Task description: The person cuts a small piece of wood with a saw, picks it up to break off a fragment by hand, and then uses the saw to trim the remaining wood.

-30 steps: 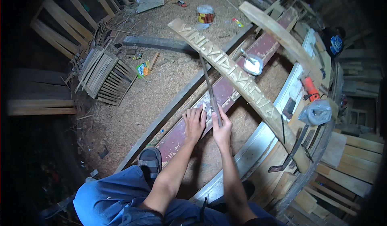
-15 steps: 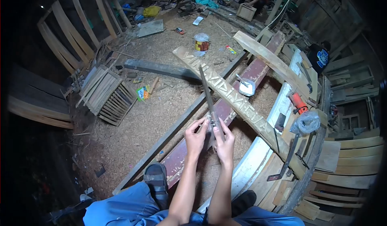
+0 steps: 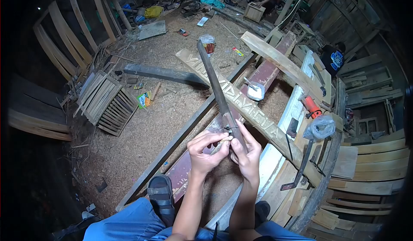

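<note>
My right hand (image 3: 246,155) is wrapped round the lower end of a long, dark, narrow handsaw (image 3: 215,84), pointed up and away from me. Its edge looks finely toothed, and small metal fittings show near the grip. Against those fittings, my left hand (image 3: 206,150) closes thumb and fingers in a pinch; what lies between them is too small to tell. Beneath the saw runs a wooden plank (image 3: 266,121) with raised carved letters. It rests across a worn maroon beam (image 3: 183,172).
A white tub (image 3: 255,92) with a brush stands beside the plank. On the right bench lie a red power tool (image 3: 310,107), a plastic bag (image 3: 320,127) and a black metal bar (image 3: 301,172). A paint can (image 3: 208,47) and slatted crate (image 3: 105,103) stand on the shavings. Two people work farther off.
The saw has turned so more of its broad side shows, and its tip has moved left and up. My left fingers have shifted onto the fittings. The view has shifted slightly.
</note>
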Tool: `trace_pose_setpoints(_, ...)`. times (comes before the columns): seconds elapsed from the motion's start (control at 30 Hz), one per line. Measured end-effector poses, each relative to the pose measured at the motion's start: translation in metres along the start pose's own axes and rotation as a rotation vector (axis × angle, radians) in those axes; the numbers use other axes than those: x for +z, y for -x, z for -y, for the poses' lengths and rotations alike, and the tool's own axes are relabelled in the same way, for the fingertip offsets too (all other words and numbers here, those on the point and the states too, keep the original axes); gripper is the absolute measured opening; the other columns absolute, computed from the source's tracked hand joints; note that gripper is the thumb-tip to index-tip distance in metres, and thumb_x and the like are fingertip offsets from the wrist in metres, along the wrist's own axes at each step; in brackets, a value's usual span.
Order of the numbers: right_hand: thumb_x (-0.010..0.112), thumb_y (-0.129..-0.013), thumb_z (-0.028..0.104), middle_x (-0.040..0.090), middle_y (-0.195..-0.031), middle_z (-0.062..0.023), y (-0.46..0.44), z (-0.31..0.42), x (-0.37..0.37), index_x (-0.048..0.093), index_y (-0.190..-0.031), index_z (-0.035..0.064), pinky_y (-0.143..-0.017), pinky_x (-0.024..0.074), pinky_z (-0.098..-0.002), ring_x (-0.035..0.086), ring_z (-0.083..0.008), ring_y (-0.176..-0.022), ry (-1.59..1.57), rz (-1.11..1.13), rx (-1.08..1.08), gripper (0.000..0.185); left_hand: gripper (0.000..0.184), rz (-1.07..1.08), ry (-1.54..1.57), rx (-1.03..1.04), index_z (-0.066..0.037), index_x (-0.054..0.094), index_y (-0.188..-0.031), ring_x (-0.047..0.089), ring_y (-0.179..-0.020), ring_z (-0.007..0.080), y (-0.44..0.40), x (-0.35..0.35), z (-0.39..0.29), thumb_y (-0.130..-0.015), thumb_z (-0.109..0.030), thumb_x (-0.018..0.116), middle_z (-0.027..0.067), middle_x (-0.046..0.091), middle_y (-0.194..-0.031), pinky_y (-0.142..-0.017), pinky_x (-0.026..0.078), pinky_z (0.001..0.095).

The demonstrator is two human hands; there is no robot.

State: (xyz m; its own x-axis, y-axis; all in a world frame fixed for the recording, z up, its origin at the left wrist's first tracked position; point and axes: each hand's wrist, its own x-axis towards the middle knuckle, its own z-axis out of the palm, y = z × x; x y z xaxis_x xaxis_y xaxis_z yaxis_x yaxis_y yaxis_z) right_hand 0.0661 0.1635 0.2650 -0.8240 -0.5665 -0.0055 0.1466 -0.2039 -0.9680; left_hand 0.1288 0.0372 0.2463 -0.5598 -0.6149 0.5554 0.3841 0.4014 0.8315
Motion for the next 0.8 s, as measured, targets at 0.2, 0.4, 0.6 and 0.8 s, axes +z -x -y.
trace_pose_setpoints(0.2,0.075,-0.098,0.014,0.067,-0.128,-0.0125,0.009,0.002,-0.002,0.044,-0.152,-0.0077,-0.095,0.0530,-0.0286,0.065,-0.0149,-0.111,-0.031,0.001,-0.046,0.066,0.017,-0.013,0.026,0.012,0.001,0.079,-0.093,0.060,-0.061,0.0119,0.013,0.002,-0.003,-0.076,0.000,0.078,0.0077,0.073,-0.076,-0.056,0.044,0.0254)
trace_pose_setpoints(0.4,0.077,-0.094,0.011,0.065,-0.132,-0.0145,0.009,0.017,-0.001,0.042,-0.153,-0.0080,-0.100,0.0517,-0.0306,0.064,-0.0161,-0.115,-0.054,0.053,-0.107,0.072,0.015,-0.012,0.045,0.032,0.002,0.078,-0.091,0.061,-0.062,0.0144,0.014,-0.002,-0.010,-0.076,-0.002,0.075,0.0080,0.074,-0.076,-0.058,0.047,0.0272)
trace_pose_setpoints(0.6,0.079,-0.094,0.015,0.065,-0.133,-0.0147,0.012,0.017,0.004,0.043,-0.153,-0.0080,-0.102,0.0505,-0.0311,0.064,-0.0163,-0.116,-0.069,0.071,-0.143,0.072,0.028,0.006,-0.045,0.196,-0.006,0.078,-0.094,0.068,-0.079,0.0234,0.011,-0.011,-0.010,-0.067,0.000,0.080,0.0068,0.078,-0.089,-0.073,0.055,0.0338)
trace_pose_setpoints(0.8,0.078,-0.095,0.015,0.065,-0.133,-0.0152,0.010,0.018,0.003,0.043,-0.152,-0.0087,-0.102,0.0499,-0.0310,0.064,-0.0166,-0.116,-0.039,0.044,-0.117,0.071,0.023,0.041,-0.166,0.327,-0.009,0.078,-0.095,0.061,-0.079,0.0231,-0.001,-0.016,-0.009,-0.072,-0.010,0.083,0.0066,0.078,-0.088,-0.075,0.050,0.0342)
